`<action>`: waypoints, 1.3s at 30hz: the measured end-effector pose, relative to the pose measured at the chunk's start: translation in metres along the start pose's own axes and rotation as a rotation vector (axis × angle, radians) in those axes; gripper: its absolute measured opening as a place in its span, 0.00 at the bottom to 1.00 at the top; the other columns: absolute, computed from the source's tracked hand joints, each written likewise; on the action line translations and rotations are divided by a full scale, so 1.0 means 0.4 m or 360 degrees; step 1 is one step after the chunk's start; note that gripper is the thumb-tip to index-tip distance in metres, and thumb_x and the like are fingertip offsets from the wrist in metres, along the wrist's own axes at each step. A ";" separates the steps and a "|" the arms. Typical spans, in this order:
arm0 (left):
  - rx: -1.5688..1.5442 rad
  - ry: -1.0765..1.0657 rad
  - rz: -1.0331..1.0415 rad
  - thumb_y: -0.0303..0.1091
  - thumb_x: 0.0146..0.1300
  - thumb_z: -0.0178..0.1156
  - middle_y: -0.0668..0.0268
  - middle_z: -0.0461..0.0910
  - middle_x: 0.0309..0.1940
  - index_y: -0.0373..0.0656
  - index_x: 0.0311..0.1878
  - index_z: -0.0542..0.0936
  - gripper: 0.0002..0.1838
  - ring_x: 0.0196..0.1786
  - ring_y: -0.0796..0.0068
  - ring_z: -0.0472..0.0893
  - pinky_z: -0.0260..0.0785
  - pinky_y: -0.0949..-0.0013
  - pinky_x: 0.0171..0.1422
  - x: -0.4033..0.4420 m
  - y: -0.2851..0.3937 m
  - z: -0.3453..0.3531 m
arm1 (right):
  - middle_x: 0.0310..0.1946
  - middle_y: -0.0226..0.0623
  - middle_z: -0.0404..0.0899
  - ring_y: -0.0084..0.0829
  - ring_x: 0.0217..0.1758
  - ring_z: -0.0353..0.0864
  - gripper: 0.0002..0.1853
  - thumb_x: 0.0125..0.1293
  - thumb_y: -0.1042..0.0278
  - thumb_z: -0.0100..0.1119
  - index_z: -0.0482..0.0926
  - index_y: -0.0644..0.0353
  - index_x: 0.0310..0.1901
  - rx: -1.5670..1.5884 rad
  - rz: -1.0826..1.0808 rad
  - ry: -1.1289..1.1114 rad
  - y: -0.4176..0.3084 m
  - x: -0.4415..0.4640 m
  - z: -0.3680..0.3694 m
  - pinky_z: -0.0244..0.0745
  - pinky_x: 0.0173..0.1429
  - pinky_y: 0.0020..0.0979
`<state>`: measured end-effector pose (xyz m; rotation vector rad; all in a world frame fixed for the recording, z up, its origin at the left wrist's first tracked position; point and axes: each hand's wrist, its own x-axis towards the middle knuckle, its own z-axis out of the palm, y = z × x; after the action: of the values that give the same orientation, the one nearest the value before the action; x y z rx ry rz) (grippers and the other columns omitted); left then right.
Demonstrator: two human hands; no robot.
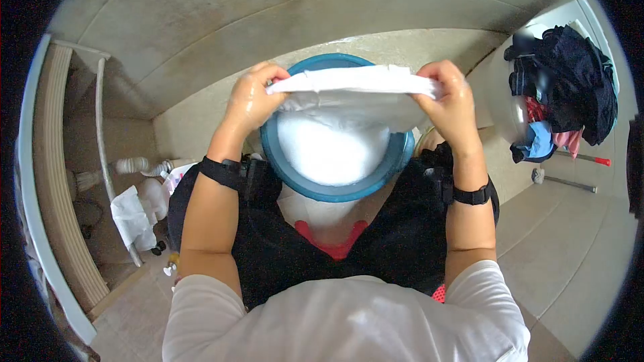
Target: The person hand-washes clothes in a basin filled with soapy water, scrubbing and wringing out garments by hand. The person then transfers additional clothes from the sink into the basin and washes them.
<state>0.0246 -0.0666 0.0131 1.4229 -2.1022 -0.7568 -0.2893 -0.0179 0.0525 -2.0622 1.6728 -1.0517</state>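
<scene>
A white cloth [355,97] is stretched between my two hands above a round blue basin [335,194]. White foam [332,151] fills much of the basin. My left hand [255,94], wet with suds, pinches the cloth's left end over the basin's left rim. At the other end, my right hand [448,97] grips the cloth with fingers closed round its edge. The cloth's lower part hangs toward the foam and hides the back of the basin.
Dark, red and blue clothes [563,84] are heaped at the right, near a red-tipped rod [590,159]. A white pole [104,127], a pale hose [134,165] and a white bag [134,218] stand at the left. A wall rises behind the basin.
</scene>
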 end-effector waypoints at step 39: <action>-0.3556 -0.0164 -0.0925 0.59 0.58 0.54 0.58 0.75 0.52 0.45 0.58 0.71 0.32 0.56 0.59 0.73 0.62 0.57 0.64 -0.120 -0.083 0.401 | 0.42 0.43 0.77 0.47 0.48 0.76 0.18 0.43 0.74 0.56 0.77 0.56 0.41 0.0617 -0.0166 -0.0982 -0.153 -0.115 0.369 0.69 0.55 0.39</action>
<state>-0.0435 -0.0040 -0.1303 0.3937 0.1091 -2.1374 -0.1466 0.0103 -0.0280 -1.9496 0.9816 -0.6043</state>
